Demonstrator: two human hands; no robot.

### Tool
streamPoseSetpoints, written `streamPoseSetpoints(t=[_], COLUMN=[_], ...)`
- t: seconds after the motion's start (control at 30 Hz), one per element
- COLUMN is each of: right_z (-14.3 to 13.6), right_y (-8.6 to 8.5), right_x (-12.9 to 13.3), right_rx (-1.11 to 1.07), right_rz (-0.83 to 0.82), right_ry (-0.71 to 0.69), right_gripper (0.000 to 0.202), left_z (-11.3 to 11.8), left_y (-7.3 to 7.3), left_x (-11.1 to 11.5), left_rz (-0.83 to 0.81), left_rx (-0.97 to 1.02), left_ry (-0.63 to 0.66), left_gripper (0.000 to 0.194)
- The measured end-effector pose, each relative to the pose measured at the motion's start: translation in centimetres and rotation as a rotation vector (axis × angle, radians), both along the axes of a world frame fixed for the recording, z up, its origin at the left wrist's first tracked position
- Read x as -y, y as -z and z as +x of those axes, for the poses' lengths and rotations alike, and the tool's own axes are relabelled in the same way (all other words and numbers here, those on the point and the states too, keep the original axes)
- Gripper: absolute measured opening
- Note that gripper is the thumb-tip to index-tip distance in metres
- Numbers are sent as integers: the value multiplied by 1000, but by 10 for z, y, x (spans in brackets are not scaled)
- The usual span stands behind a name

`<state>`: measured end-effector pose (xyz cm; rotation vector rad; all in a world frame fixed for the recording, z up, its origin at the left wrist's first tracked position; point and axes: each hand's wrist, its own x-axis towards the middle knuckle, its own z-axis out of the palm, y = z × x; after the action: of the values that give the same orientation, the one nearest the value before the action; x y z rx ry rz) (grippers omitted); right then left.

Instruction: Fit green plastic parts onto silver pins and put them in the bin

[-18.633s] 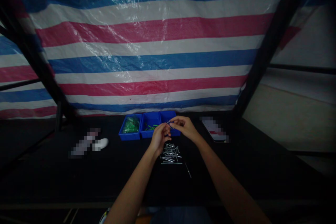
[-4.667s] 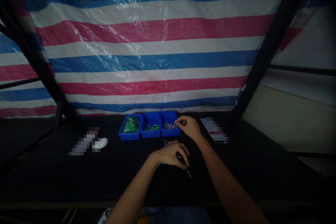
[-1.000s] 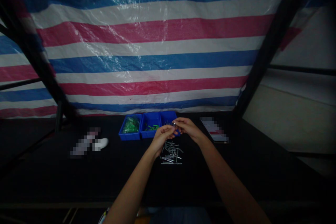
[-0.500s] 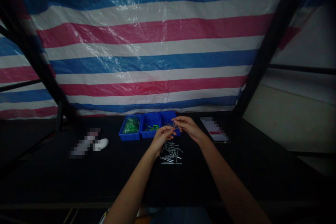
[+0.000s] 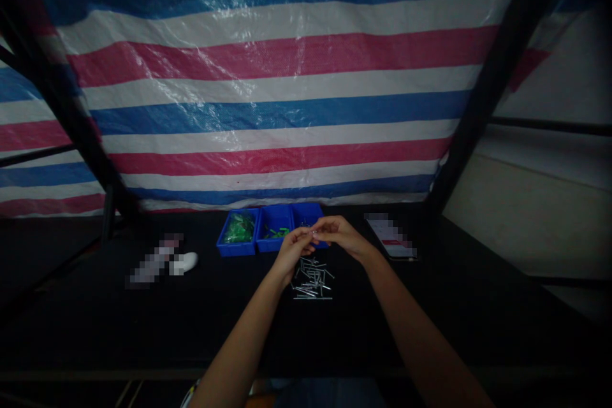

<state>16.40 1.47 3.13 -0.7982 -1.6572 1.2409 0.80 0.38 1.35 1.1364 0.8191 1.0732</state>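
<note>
My left hand (image 5: 292,254) and my right hand (image 5: 340,234) meet at the fingertips in front of the right blue bin (image 5: 308,209). Both are closed in a pinch, and what lies between the fingers is too small to make out. Just below them, a loose pile of silvery screws or nails (image 5: 313,280) lies on the black table. Some metal pieces show inside the right bin, partly hidden by my hands. The middle blue bin (image 5: 275,245) holds small green pieces (image 5: 277,232).
A left blue bin (image 5: 236,248) holds a clear bag of green items (image 5: 239,227). A phone (image 5: 392,239) lies to the right. A white rounded object (image 5: 190,261) and a blurred item (image 5: 155,262) lie left on the black table (image 5: 143,331). Striped sheeting (image 5: 287,115) hangs behind.
My right hand has moved slightly left and down, so its fingertips now meet those of my left hand. My left hand has hardly moved.
</note>
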Motion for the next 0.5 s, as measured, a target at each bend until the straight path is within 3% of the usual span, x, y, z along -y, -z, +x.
streamPoseSetpoints(t=[0.5], right_z=[0], right_y=[1], right_x=[0], right_rx=[45], right_rz=[4], right_ry=[-58], right_gripper=[26], left_z=[0], left_y=[-1], left_x=[-2], left_rz=[-6], left_rx=[-3], left_ry=[-13], left_gripper=[28])
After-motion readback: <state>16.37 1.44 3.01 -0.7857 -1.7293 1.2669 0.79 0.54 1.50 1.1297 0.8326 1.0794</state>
